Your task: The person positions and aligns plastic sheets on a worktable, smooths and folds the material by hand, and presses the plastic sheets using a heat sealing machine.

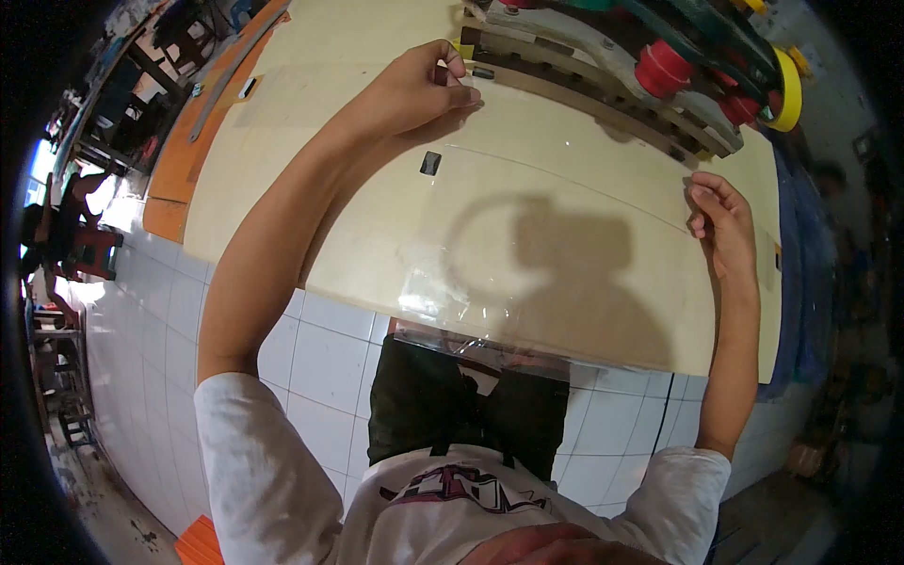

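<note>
My left hand [419, 89] is at the upper middle, over the cream tabletop [348, 254], beside the left end of a long wooden bar [584, 99]. Its thumb and fingers are curled together; anything between them is too thin to make out. My right hand [723, 221] is below the bar's right end, fingers bent toward the thumb, contents also unclear. A clear plastic film [471, 306] with shiny glare lies between my arms and hangs over the front edge. A small black rectangle [430, 163] sits below my left hand.
A machine with red knobs [664, 69] and a yellow ring [785, 89] stands behind the bar. At the left are an orange board [169, 202], a long metal strip [224, 83] and a red stool [94, 250]. Blue material [800, 282] hangs at the right.
</note>
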Demonstrator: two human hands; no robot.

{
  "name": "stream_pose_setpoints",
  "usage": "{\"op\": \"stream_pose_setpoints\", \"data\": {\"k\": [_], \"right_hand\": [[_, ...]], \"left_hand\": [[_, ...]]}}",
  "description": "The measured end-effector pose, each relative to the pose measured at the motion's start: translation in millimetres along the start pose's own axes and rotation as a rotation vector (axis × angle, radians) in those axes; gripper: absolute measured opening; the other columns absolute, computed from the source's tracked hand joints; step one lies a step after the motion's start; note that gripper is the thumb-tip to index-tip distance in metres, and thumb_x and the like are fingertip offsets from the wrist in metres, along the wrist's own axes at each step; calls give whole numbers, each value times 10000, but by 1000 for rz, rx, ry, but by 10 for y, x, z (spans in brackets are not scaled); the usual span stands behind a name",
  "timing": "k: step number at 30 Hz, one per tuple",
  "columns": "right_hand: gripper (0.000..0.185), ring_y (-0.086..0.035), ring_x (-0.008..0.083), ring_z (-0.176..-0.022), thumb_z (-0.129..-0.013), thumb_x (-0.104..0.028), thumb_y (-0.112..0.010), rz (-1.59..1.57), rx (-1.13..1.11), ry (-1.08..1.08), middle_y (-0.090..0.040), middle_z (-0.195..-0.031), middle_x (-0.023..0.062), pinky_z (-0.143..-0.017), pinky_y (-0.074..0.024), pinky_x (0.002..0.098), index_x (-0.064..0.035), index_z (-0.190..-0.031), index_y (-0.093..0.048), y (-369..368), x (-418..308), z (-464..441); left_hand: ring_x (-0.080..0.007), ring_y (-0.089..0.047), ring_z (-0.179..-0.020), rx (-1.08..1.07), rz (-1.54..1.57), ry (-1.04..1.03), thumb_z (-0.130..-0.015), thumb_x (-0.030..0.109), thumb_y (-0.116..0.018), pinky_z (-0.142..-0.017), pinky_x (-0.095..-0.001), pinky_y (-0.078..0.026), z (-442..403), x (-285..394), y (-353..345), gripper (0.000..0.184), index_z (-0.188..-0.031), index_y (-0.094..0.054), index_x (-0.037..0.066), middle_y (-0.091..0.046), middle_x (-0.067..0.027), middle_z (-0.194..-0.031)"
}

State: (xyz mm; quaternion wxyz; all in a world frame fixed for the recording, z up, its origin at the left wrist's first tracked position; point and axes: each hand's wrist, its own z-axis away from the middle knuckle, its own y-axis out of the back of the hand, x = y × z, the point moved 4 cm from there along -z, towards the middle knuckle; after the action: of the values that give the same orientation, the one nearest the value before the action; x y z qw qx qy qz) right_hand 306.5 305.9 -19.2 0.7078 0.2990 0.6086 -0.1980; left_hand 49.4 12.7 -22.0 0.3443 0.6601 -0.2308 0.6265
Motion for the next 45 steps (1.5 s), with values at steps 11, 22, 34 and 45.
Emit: {"op": "stream_pose_setpoints", "data": {"k": [11, 22, 34, 45], "right_hand": [[139, -487, 40, -500, -892, -75, -663, 26, 8, 46, -591, -747, -4, -431, -375, 175, -25, -1014, -619, -25, -12, -1], [156, -484, 41, -497, -885, -91, -675, 64, 9, 20, -588, -733, -11, -420, -361, 179, -22, -1017, -629, -31, 11, -9], [179, -485, 38, -498, -900, -96, -653, 60, 50, 7, -604, -754, 7, -419, -368, 173, -2, -1052, -638, -27, -8, 4], [192, -490, 37, -507, -900, -108, -661, 69, 54, 1, -611, -777, -2, -427, -370, 174, -16, -1068, -654, -47, -17, 20]], "left_hand": [[-58, -520, -650, 66, -235, -113, -925, 73, -618, -482, -181, -420, -108, -101, 95, 180, -922, -438, 71, -541, -28, -772], [-48, -539, -706, 83, -121, -48, -919, 73, -627, -581, -164, -503, -60, -113, 54, 188, -907, -440, 66, -546, -9, -791], [-87, -578, -701, 138, -448, -99, -910, 144, -655, -584, -240, -488, -77, -28, 85, 196, -966, -498, 41, -638, -70, -805], [-103, -615, -720, 125, -332, -20, -868, 93, -688, -566, -209, -526, -83, -7, 79, 247, -937, -458, 37, -624, -77, -789]]}}
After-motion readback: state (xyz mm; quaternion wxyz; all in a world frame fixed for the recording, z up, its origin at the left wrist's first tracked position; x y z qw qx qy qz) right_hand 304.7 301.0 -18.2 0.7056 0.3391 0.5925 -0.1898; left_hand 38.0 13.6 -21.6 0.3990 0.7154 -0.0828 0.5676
